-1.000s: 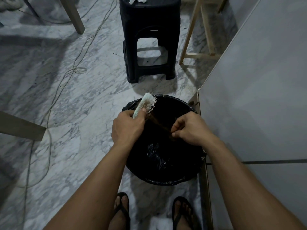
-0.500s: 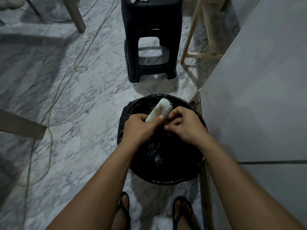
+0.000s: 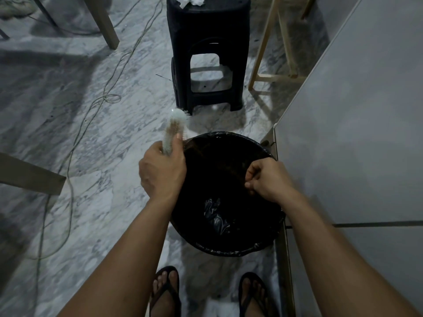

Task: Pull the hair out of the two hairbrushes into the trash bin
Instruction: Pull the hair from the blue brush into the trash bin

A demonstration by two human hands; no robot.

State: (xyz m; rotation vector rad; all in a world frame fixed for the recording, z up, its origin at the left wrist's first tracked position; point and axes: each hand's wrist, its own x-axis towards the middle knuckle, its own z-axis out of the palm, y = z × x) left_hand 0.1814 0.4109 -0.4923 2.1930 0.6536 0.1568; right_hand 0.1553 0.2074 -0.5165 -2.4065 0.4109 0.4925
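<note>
My left hand [image 3: 162, 170] grips the handle of a pale green hairbrush [image 3: 175, 129], head pointing up and away, just left of the bin's rim. My right hand [image 3: 267, 179] is pinched on brown hair strands [image 3: 219, 163] that stretch from the brush across the opening of the trash bin [image 3: 229, 250]. The bin is round, lined with a black bag, and sits on the floor in front of my feet. Only one hairbrush shows in the view.
A black plastic stool [image 3: 206, 53] with white tissue on top stands behind the bin. A grey cabinet [image 3: 354, 133] runs along the right, touching the bin. Cables [image 3: 100, 104] trail over the marble floor at left. Wooden furniture legs [image 3: 263, 53] stand at the back.
My hands, together at the brush over the bin half a second ago, have pulled apart: the left carried the brush out to the left, the right drew the hair rightward.
</note>
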